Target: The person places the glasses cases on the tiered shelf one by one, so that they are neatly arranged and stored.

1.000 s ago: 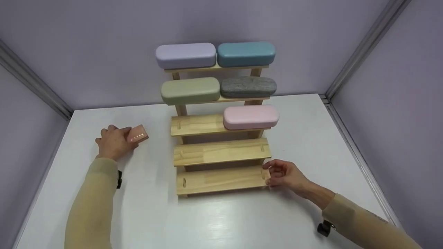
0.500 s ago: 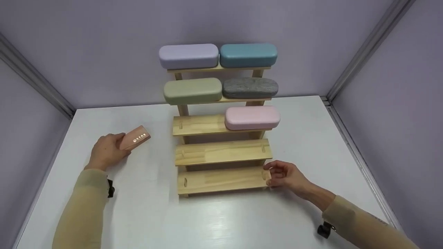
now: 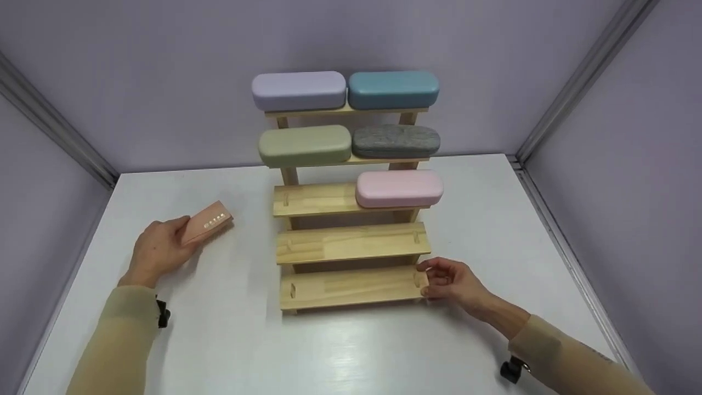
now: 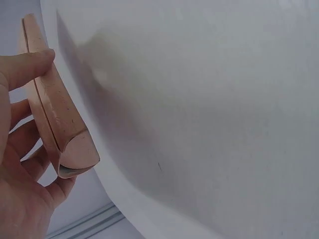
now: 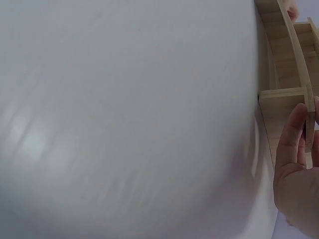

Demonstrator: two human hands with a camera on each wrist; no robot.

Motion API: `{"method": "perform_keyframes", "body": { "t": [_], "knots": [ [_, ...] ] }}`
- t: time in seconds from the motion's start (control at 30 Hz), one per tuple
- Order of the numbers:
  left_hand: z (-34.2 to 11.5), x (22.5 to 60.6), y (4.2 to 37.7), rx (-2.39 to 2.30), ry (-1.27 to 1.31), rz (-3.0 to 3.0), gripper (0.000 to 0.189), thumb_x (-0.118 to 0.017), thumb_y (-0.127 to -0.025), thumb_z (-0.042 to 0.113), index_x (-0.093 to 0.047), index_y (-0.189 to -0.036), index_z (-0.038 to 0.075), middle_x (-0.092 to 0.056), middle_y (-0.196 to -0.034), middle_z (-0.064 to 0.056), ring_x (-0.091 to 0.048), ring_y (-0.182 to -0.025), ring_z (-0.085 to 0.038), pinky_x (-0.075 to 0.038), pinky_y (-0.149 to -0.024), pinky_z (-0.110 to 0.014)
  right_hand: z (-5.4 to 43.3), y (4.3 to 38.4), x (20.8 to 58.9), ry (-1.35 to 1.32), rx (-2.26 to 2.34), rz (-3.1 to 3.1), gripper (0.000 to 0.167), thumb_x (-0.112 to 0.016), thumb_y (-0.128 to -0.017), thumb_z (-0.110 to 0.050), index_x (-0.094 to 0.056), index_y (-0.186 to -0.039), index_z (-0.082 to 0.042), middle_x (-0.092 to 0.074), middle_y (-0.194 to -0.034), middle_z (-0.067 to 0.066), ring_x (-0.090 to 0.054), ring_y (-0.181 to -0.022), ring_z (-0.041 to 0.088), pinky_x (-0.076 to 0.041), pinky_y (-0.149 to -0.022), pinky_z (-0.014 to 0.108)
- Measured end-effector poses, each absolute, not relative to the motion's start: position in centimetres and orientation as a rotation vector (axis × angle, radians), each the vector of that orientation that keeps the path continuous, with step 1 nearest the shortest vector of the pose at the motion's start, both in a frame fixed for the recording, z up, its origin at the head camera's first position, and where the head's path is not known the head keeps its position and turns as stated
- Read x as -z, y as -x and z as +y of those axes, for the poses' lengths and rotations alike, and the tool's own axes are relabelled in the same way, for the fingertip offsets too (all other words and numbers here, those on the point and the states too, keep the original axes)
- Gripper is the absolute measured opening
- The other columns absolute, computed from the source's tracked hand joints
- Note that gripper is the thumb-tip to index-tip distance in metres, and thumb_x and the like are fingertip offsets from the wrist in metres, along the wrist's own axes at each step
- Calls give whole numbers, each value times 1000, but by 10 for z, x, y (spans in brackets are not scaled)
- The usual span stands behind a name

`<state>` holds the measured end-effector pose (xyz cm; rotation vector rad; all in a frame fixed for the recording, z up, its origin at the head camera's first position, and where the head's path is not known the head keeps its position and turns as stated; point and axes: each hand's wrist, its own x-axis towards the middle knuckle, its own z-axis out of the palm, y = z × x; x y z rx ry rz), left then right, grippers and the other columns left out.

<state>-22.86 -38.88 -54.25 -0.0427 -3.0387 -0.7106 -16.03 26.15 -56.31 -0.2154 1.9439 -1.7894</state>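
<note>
My left hand [image 3: 155, 248] holds a salmon-pink folding glasses case [image 3: 206, 224] above the left side of the table. Gold lettering runs along the case's far end. The left wrist view shows the thumb on one side of the case [image 4: 59, 102] and the fingers behind it. My right hand [image 3: 460, 286] pinches the right end of the lowest shelf [image 3: 351, 286] of a stepped wooden rack. In the right wrist view, the thumb lies against the end of that shelf board [image 5: 308, 119].
On the top step sit a lavender case [image 3: 299, 90] and a teal case [image 3: 394, 89]. Below them are a green case [image 3: 305, 145] and a grey fabric case [image 3: 396, 140]. A pink case [image 3: 399, 187] occupies the third step's right half. Pale walls [image 3: 181, 82] enclose the white table [image 3: 340, 356].
My left hand has moved left and toward me with the salmon-pink glasses case, so more of the case shows. The right hand keeps its place on the rack.
</note>
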Motion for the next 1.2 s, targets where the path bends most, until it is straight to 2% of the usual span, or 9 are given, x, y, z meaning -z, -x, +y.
{"method": "perform_keyframes", "body": {
  "t": [0.23,0.47,0.6,0.8,1.2],
  "knots": [
    [-385,527,213,640,207,-2942,68,-84,-96,21,-62,-152,-9,-75,-133,-36,-69,-113,-51,-56,-97,-70,261,158,565,203,1820,1938,59,-81,-95,6,-55,-147,16,-77,-109,-6,-78,-91,7,-70,-82,29],
    [-373,503,200,579,342,-2884,64,-88,-92,18,-68,-148,-4,-78,-125,-32,-70,-106,-45,-56,-84,-62,259,158,566,199,1823,1939,60,-81,-95,5,-55,-148,16,-77,-109,-6,-77,-91,6,-71,-83,30],
    [-365,488,195,587,419,-2821,63,-90,-88,15,-71,-146,0,-79,-123,-29,-72,-109,-46,-57,-83,-64,261,158,567,206,1837,1917,61,-81,-95,6,-55,-149,16,-76,-111,-5,-75,-89,5,-71,-84,29],
    [-349,464,190,587,550,-2730,60,-92,-85,10,-75,-142,3,-83,-120,-22,-74,-107,-42,-59,-81,-61,262,157,567,210,1857,1897,60,-82,-96,4,-55,-148,16,-77,-114,-4,-78,-93,8,-71,-85,30],
    [-310,421,188,546,726,-2671,59,-94,-83,11,-77,-139,6,-85,-121,-15,-74,-109,-37,-63,-86,-59,262,158,567,208,1850,1904,61,-82,-96,5,-54,-149,17,-78,-113,-3,-80,-94,9,-71,-85,31]
  ]
}}
